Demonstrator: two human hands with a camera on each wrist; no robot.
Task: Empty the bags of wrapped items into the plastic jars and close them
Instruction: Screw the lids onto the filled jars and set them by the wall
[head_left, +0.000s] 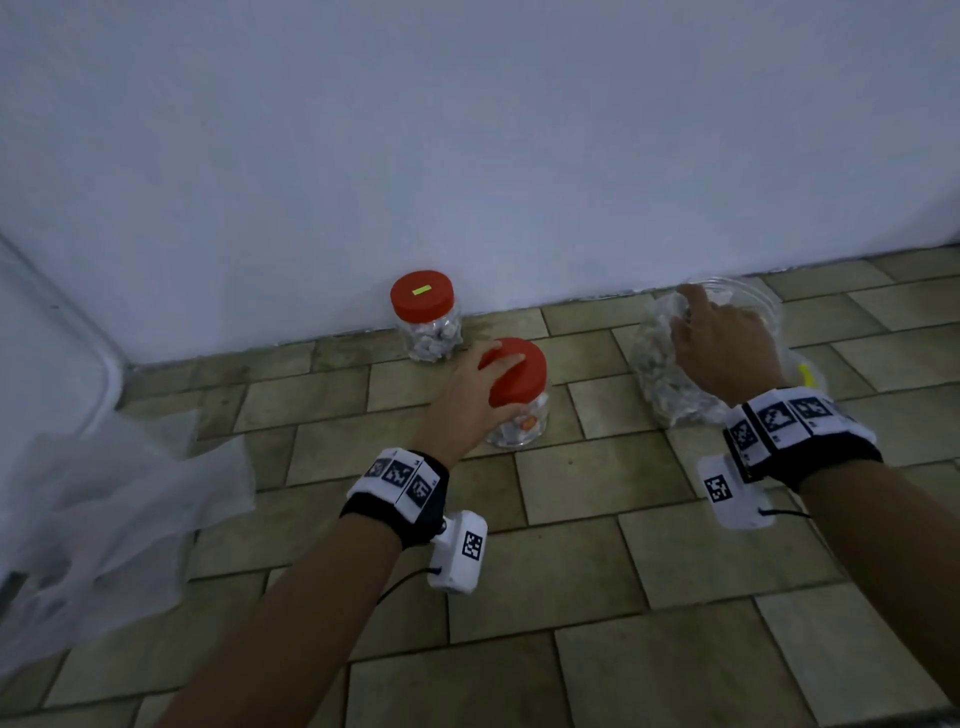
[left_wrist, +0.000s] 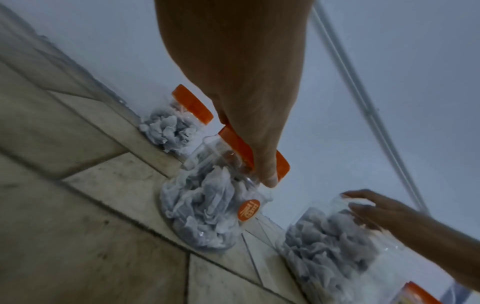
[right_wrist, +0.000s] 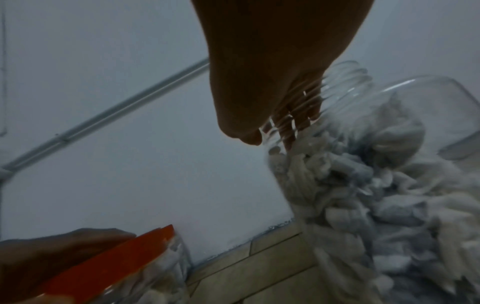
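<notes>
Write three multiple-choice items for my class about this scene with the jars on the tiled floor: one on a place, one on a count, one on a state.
1. Where does the jar with the yellow-green sticker on its lid stand?
A. against the wall
B. inside the plastic bag
C. under the right hand

2. How many jars wear a red lid?
A. one
B. two
C. four

3. What state is the jar at the right hand in?
A. lidded
B. open and holding wrapped items
C. open and empty

Answers:
1 A: the far jar stands on the tiled floor at the foot of the wall.
2 B: the far jar and the near jar, whose lid the left hand grips, are capped.
3 B: the open jar shows a bare threaded neck, with the right hand gripping its rim and wrapped items inside.
</notes>
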